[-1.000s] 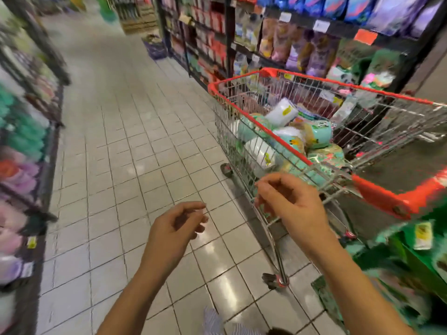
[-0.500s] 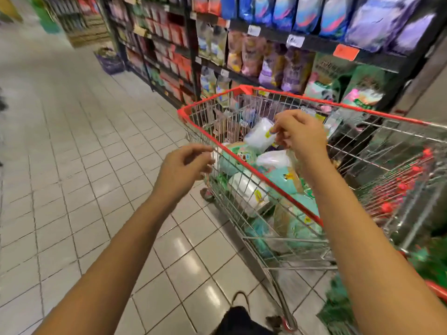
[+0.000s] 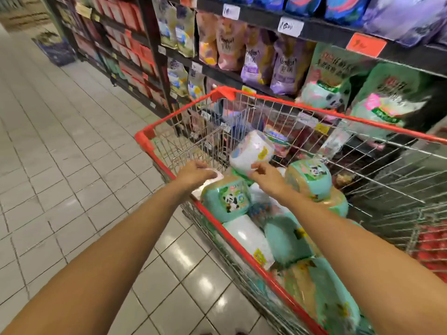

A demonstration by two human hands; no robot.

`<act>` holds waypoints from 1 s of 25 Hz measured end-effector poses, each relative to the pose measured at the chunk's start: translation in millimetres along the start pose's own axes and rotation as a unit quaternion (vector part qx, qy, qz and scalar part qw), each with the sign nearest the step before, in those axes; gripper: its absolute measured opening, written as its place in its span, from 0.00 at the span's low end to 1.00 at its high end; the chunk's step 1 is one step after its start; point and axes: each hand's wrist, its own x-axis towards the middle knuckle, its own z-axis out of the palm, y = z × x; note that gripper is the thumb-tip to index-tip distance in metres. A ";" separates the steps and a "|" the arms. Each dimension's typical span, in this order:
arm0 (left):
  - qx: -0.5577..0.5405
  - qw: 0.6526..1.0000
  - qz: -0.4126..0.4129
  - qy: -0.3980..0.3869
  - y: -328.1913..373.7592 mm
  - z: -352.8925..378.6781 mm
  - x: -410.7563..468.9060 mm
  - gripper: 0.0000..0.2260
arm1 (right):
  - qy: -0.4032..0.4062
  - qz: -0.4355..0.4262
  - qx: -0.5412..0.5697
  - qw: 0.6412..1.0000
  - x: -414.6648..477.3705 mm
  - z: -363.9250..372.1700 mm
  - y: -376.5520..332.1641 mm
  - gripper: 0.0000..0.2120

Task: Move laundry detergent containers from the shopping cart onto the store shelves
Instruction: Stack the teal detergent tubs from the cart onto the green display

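Note:
The red-rimmed wire shopping cart (image 3: 174,117) holds several mint-green panda-printed packs (image 3: 227,199) and white packs. My right hand (image 3: 264,176) pinches the lower edge of a white pack with a yellow label (image 3: 251,153), which stands tilted above the others. My left hand (image 3: 197,171) reaches over the cart's left rim, its fingers lying on another white pack (image 3: 214,180) at the cart's left side. The back of the hand hides whether those fingers grip it. To the right of the cart, the store shelves (image 3: 321,32) carry large green panda bags (image 3: 326,93).
Purple and pink pouches (image 3: 256,56) hang on the shelf beyond the cart's far end. Price tags (image 3: 290,26) line the shelf edges. A tiled aisle floor (image 3: 72,153) stretches to the left. Far up the aisle stands a dark crate (image 3: 56,50).
Both hands have moved forward into the cart. My right hand still holds the white pack, now tilted more upright. My left hand went from the air beside the rim onto a white pack.

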 end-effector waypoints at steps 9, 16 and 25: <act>0.377 0.858 -0.179 -0.301 -26.1 21.0 85.9 0.27 | -0.089 0.106 0.107 0.984 46.3 48.6 67.7 0.30; 0.346 0.889 -0.171 -0.248 -43.2 23.2 97.4 0.32 | -0.019 0.145 0.131 0.980 41.3 51.8 70.8 0.33; 0.060 0.987 -0.012 -0.147 -15.4 16.8 79.2 0.29 | 0.145 0.133 0.337 0.921 -4.7 15.2 43.6 0.26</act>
